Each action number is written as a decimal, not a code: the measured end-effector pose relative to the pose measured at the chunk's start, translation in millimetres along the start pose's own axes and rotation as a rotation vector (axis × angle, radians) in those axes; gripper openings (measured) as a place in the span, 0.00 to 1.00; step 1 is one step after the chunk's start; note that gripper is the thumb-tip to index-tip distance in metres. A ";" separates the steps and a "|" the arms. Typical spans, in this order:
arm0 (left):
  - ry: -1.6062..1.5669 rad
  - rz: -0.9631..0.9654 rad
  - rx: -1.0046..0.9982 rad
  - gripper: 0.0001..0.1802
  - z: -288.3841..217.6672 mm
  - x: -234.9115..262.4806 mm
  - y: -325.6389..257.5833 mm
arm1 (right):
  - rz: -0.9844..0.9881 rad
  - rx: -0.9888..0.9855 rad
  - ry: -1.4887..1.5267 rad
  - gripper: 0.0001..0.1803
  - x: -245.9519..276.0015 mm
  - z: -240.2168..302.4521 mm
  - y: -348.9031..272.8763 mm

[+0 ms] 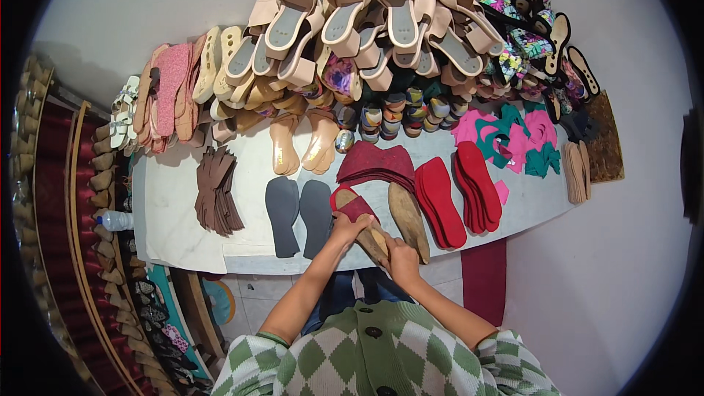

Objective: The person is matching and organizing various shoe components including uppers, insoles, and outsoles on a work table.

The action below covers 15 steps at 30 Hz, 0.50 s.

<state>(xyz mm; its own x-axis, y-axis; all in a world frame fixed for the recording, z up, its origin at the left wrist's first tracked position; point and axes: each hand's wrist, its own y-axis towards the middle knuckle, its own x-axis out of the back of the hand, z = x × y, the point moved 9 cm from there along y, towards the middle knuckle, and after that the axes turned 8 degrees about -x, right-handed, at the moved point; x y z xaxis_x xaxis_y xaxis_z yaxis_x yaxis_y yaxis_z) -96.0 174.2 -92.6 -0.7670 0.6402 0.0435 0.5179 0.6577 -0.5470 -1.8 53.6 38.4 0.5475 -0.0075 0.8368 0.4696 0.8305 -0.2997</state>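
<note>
Near the table's front edge I hold a wooden shoe last [373, 247] at a slant, its toe away from me. A dark red upper piece [357, 209] lies across its front part, and a bright red edge shows around the toe. My left hand [349, 229] grips the upper and the last from the left side. Closed round the heel end is my right hand [401, 259]. Just right of it lies a second wooden last [407, 218]. Beyond the toe is a stack of dark red upper pieces [375, 163]. Grey soles [316, 216] lie to the left, red soles [441, 205] to the right.
Beige heeled sandals [345, 11] pile high along the table's back. Brown strips [218, 194] lie at the left, pink and green scraps [513, 136] at the right. A water bottle [116, 221] stands by the left edge, near racks of lasts [108, 249].
</note>
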 end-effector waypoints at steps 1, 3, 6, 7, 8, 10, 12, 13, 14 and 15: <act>-0.002 -0.065 -0.028 0.67 7.1 6.2 1.5 | 0.003 0.003 -0.007 0.37 -0.2 2.0 0.3; -0.007 -0.129 -0.053 0.64 12.0 15.2 3.7 | 0.002 0.013 -0.020 0.36 1.0 6.8 0.1; 0.174 0.096 0.053 0.54 -15.5 16.2 2.3 | 0.021 -0.016 -0.043 0.37 3.5 3.1 0.0; 0.372 0.150 0.090 0.49 -40.6 21.8 -4.6 | 0.045 -0.046 -0.052 0.37 3.0 -1.6 3.1; 0.567 0.189 0.126 0.44 -54.3 30.6 -10.2 | 0.041 -0.042 -0.053 0.37 5.3 0.0 6.7; 0.777 0.032 0.143 0.31 -56.4 58.3 -7.8 | 0.136 -0.020 -0.107 0.38 -0.8 4.2 10.1; 0.802 -0.299 -0.393 0.21 -95.2 80.7 -2.5 | 0.099 0.006 -0.090 0.38 -0.1 7.9 13.3; 0.803 -0.303 -0.397 0.21 -91.6 86.9 4.9 | 0.067 0.032 -0.071 0.38 0.2 11.8 14.6; 0.765 -0.195 -0.545 0.18 -97.3 79.7 15.0 | 0.063 0.035 -0.071 0.38 -2.7 13.4 16.0; 0.722 -0.085 -0.688 0.16 -101.9 71.5 22.4 | 0.056 0.027 -0.072 0.38 -6.4 12.9 18.6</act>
<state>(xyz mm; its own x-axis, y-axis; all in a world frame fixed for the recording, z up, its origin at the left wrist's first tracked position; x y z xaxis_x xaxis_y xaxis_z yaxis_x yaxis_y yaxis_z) -100.7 275.1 -16.6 -0.5160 0.5177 0.6825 0.7537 0.6529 0.0746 -5.5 76.2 33.4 0.5211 0.0786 0.8499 0.4198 0.8434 -0.3354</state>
